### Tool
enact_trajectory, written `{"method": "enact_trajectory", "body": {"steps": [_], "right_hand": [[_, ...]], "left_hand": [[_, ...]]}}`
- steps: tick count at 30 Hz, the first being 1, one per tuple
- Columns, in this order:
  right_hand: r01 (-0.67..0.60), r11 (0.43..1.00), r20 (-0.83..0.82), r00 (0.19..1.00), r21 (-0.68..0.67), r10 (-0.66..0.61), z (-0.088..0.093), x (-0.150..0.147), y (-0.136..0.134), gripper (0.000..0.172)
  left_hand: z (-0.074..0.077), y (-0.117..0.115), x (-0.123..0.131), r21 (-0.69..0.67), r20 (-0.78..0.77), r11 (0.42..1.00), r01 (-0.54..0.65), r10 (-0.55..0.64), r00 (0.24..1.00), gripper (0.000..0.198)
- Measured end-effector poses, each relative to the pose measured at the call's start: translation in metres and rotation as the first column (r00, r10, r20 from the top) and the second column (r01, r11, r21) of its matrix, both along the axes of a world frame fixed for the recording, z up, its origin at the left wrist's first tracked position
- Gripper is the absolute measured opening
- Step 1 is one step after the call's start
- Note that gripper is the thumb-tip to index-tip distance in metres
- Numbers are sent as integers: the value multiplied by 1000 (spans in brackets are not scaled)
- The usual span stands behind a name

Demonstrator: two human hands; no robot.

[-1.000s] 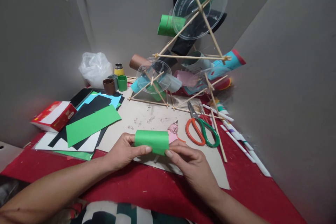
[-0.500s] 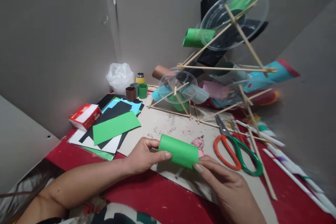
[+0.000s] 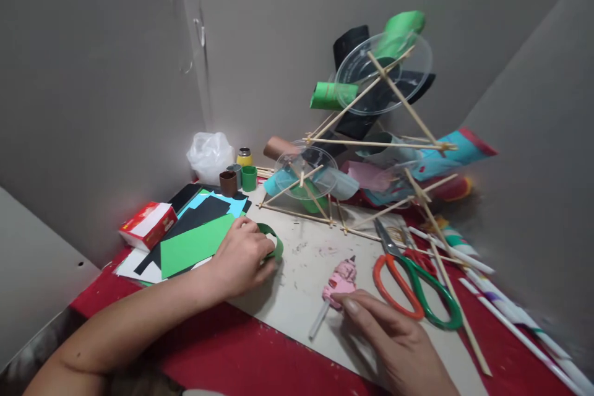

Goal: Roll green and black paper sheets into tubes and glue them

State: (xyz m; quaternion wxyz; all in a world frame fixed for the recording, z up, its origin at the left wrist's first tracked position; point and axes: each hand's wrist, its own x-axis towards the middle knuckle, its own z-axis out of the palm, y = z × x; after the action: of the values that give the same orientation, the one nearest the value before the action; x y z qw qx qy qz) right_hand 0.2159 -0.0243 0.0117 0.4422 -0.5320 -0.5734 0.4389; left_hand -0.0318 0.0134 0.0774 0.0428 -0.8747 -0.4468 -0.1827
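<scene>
My left hand (image 3: pixel 244 257) is closed around a green paper tube (image 3: pixel 277 246), low over the work board at the right edge of the paper stack. Only part of the tube's rim and side shows past my fingers. My right hand (image 3: pixel 390 328) has its thumb and forefinger pinched at the near end of a pink glue gun (image 3: pixel 341 281). The gun's dark nozzle points away from me. A translucent glue stick (image 3: pixel 319 320) juts from its back end. The lower fingers of my right hand are curled and partly hidden.
Scissors (image 3: pixel 408 281) lie right of the glue gun. Stick frames with plastic discs (image 3: pixel 385 74) and paper tubes stand at the back right. Green paper (image 3: pixel 195 247) tops the stack at left, by a red box (image 3: pixel 148 226). Small paper cups (image 3: pixel 228 184) stand behind.
My left hand has carried the green tube left and away from me, toward the paper stack. My right hand has let go of the tube and moved to the glue gun. The view tilted up.
</scene>
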Motion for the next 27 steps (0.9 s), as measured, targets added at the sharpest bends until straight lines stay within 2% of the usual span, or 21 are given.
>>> {"method": "enact_trajectory", "body": {"steps": [2, 4, 8, 11, 14, 17, 20, 22, 27], "right_hand": [[-5, 1000, -8, 1000, 18, 5, 1, 0, 1, 35], [-7, 1000, -9, 1000, 23, 7, 2, 1, 2, 34], [-14, 1000, -1, 1000, 28, 14, 1, 2, 3, 31], [-7, 999, 4, 1000, 31, 7, 0, 3, 4, 30], [30, 999, 13, 999, 43, -30, 1, 5, 4, 28], [70, 995, 22, 997, 66, -72, 3, 5, 3, 27], [77, 993, 32, 996, 91, -80, 6, 5, 1, 25], [76, 992, 43, 996, 99, -80, 7, 5, 0, 25], [72, 991, 73, 994, 113, -81, 11, 5, -3, 28]], "left_hand": [[-3, 5, 5, -17, -27, 999, 44, -45, 999, 16], [-5, 8, 8, -27, 29, 996, 88, -87, 996, 17], [-2, 8, 2, 87, 308, 987, 134, -154, 939, 28], [-2, 9, -7, 125, 517, 990, 71, -126, 847, 38], [-13, 11, -16, -18, 676, 1000, 20, -3, 736, 54], [-33, 16, -21, -201, 761, 977, 71, 110, 639, 79], [-53, 19, -22, -377, 752, 916, 134, 219, 622, 104], [-61, 21, -21, -444, 738, 881, 164, 256, 624, 115], [-61, 24, -15, -496, 740, 842, 211, 283, 610, 122]]}}
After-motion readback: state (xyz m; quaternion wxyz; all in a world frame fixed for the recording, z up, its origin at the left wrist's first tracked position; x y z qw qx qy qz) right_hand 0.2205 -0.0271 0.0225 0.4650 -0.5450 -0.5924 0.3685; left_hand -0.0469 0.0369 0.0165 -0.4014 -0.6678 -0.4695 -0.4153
